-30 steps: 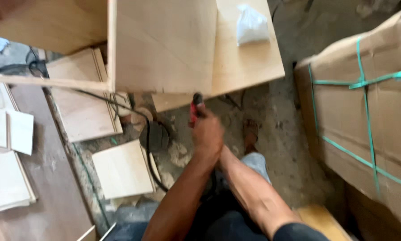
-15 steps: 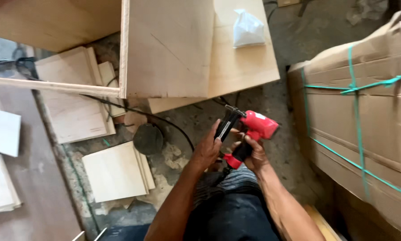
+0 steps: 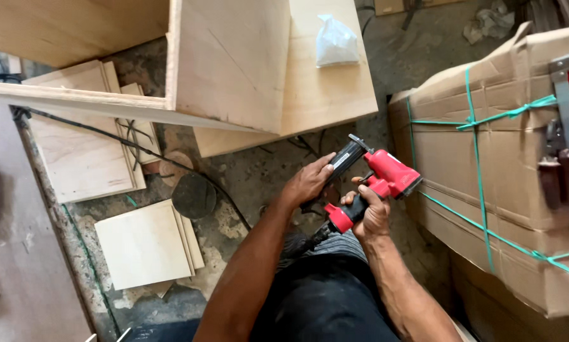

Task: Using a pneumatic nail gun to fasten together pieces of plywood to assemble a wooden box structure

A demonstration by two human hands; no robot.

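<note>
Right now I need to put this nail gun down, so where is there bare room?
Bare room: the flat plywood panel beside the white bag, and the floor between that panel and your knees. Crowded: the left, with stacked plywood squares, a cable and a dark disc.

nail gun (image 3: pixel 374 179) | red body, black magazine | tilted | held above lap

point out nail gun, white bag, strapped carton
nail gun (image 3: pixel 391 172), head view, red body
white bag (image 3: pixel 335 43), head view, middle of the bag
carton (image 3: pixel 446 152), head view, bare cardboard side between green straps
</note>
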